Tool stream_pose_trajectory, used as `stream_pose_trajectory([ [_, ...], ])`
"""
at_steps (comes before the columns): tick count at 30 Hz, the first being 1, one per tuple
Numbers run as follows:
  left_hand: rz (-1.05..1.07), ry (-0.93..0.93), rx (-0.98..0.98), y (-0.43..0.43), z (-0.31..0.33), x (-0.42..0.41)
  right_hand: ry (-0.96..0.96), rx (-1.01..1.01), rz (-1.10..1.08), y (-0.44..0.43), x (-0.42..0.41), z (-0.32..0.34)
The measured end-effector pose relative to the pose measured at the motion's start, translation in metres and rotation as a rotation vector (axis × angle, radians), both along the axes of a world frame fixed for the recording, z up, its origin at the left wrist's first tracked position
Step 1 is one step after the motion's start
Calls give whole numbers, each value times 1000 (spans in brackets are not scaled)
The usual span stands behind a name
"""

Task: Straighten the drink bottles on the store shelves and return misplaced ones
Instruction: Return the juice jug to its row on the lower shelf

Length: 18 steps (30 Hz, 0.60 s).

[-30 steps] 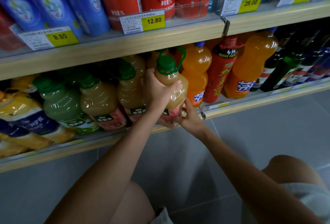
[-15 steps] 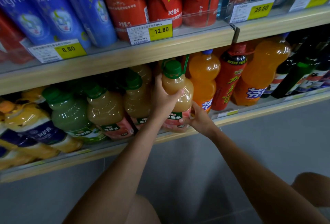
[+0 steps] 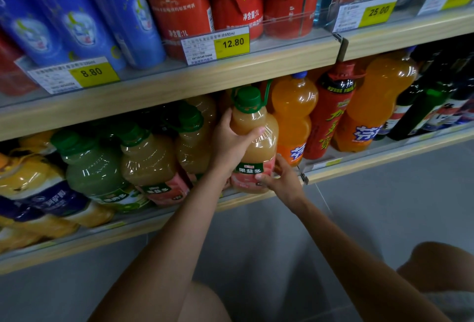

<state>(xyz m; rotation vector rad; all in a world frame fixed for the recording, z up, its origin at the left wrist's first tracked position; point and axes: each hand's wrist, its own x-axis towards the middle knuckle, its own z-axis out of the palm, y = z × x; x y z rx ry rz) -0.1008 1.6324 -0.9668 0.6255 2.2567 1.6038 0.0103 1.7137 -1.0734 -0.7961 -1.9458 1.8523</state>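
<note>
The lower shelf (image 3: 256, 200) carries the drinks beneath the upper shelf (image 3: 230, 75). The peach juice bottle (image 3: 256, 121) stands upright at the lower shelf's front edge, in the same slot as half a second ago. Its green label badge, mostly hidden by the hands a second ago, now shows. On its left are two more peach-coloured bottles (image 3: 151, 162) and one green juice bottle (image 3: 89, 168). On its right, two orange soda bottles (image 3: 292, 106) flank one red bottle (image 3: 331, 116). The left hand (image 3: 230, 147) still wraps the bottle's shoulder below the green cap (image 3: 248, 97), fingers curled round it. The right hand (image 3: 284, 180) grips the label near the base, thumb on the front.
</note>
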Motion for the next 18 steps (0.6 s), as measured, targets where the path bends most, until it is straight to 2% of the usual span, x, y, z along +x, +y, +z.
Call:
stream_pose_trajectory([
  [8, 161, 73, 85, 11, -5, 7, 20, 33, 49, 23, -16, 4],
  [18, 223, 149, -21, 17, -19, 13, -107, 257, 28, 28, -17, -6],
])
